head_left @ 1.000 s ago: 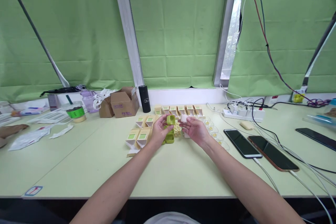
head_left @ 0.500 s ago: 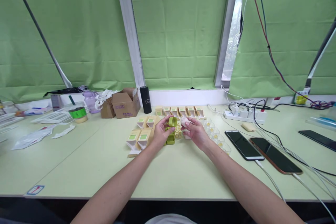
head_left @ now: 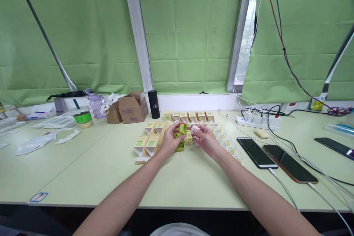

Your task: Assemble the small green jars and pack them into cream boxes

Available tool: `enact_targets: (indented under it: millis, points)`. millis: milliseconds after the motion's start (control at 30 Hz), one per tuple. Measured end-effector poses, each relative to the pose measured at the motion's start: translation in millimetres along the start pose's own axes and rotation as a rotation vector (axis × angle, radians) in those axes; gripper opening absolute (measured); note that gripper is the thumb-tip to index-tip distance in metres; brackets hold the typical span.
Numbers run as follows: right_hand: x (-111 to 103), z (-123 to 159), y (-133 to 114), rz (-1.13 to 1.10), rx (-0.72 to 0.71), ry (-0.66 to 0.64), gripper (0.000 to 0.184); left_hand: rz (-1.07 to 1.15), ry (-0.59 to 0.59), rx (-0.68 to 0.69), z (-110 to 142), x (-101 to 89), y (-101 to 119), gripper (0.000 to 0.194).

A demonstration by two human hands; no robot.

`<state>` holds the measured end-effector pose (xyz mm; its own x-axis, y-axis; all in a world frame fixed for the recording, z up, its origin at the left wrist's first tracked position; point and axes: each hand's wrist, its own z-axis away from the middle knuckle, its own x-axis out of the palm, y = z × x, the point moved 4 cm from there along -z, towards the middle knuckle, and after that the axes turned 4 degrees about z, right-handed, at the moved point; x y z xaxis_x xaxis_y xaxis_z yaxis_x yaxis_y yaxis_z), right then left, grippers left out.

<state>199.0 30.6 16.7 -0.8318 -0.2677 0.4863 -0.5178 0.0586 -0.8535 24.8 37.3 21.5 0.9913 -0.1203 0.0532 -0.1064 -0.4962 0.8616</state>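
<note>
My left hand (head_left: 170,139) is closed on a small olive-green case (head_left: 183,129), its hollow side turned toward the right. Between the fingers of my right hand (head_left: 205,137) is a small rounded white piece (head_left: 194,129), held just right of the green case and apart from it. Below my left fingers another olive-green case (head_left: 180,146) rests on the table. Pale yellow blocks (head_left: 188,138) stand between the hands, partly hidden. Open cream cartons with green labels (head_left: 152,144) lie left of my left hand. Clear plastic shells with yellow centres (head_left: 226,142) sit right of my right hand.
More cream cartons (head_left: 192,117) form a row at the back. Two phones (head_left: 256,152) with cables lie to the right, near a power strip (head_left: 258,121). A black bottle (head_left: 153,104) and a cardboard box (head_left: 133,108) stand at the back left.
The white piece has turned in my right fingers and shows a different side. The green case is tilted a little more to the right. Both hands stay in nearly the same place.
</note>
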Motion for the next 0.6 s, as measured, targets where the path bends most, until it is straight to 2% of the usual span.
enact_targets:
  millis: [133,300,600]
  points:
    - [-6.5,-4.1,2.4,0.028,0.014,0.029,0.047,-0.031,0.032,-0.003,0.2,0.0,0.4,0.053]
    - [-9.6,-7.8,0.8,0.021,0.004,-0.011,0.046,-0.013,0.071,-0.029,-0.6,-0.8,-0.4,0.056]
    - [-7.2,-4.1,-0.5,0.111,-0.052,0.051,0.044,-0.102,0.046,0.002,2.7,5.2,6.5,0.052]
